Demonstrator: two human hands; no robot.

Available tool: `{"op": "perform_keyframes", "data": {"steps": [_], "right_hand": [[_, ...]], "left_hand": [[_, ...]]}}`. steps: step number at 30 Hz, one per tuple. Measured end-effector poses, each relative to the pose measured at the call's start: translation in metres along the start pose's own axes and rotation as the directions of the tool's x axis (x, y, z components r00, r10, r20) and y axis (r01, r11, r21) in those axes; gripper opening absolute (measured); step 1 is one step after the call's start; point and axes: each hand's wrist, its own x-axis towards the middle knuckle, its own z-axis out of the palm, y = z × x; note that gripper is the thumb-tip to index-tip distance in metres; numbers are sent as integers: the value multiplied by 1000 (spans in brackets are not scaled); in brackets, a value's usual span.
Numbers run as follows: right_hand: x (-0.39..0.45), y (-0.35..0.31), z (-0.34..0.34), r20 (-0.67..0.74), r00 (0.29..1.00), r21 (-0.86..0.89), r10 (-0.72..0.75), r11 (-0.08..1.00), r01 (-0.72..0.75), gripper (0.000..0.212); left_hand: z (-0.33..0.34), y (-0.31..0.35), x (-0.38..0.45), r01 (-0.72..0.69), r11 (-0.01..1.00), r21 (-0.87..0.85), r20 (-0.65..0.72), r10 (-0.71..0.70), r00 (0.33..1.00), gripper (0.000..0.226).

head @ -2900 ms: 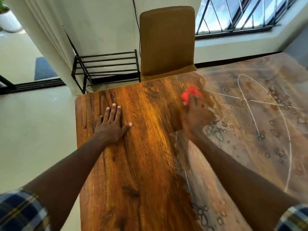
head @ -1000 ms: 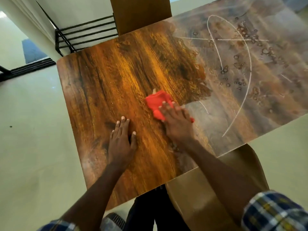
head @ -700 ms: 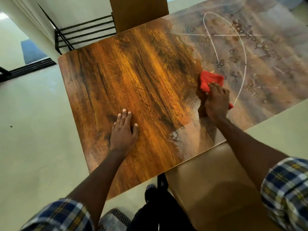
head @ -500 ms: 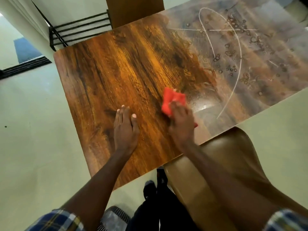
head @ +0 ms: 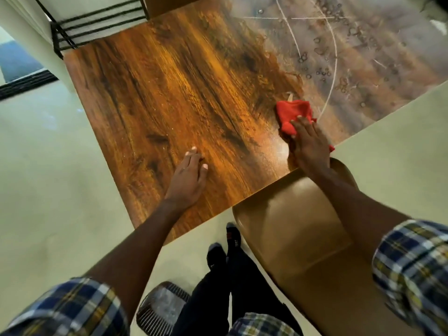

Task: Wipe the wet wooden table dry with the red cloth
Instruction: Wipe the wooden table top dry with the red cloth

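Wooden desk (head: 174, 88) now dry and amber up to its near edge, wet film and droplets (head: 322, 71) only beyond; red cloth (head: 292, 112) swept rightward again, pinned flat under right hand (head: 310, 146), left hand (head: 189, 178) open, bracing, holding nothing.

We find the wooden table (head: 184, 93) dry and glossy on its left part, with water beads on its right. Lying on it: a crumpled red cloth (head: 294, 113) under the right hand (head: 310, 147), and the left hand (head: 188, 179), flat.
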Motion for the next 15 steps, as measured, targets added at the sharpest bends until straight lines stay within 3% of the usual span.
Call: {"op": "perform_keyframes", "data": {"steps": [4,6,8,10,11,13,15], "right_hand": [[-12,-45,1,-118,979,331,167,936,-120,45],[-39,-86,8,-135,984,383,115,922,-55,42],[-76,-114,23,-87,991,258,-97,959,116,47],[-107,-120,45,-19,939,69,-343,936,344,53],[-116,-115,51,18,917,18,-399,917,399,59],[-110,-96,51,47,912,-17,-408,913,409,61],[-96,-74,37,57,949,-20,-311,950,313,56]], "left_hand": [[-5,5,1,24,998,52,-2,-24,1000,53],[-2,11,1,52,995,85,-22,-51,998,56],[4,16,2,87,988,131,-44,-82,996,57],[10,17,5,98,978,183,-67,-87,994,57],[13,17,6,99,974,205,-74,-85,994,58],[13,15,7,107,966,235,-69,-94,993,61],[13,16,6,118,961,251,-67,-104,992,64]]}}
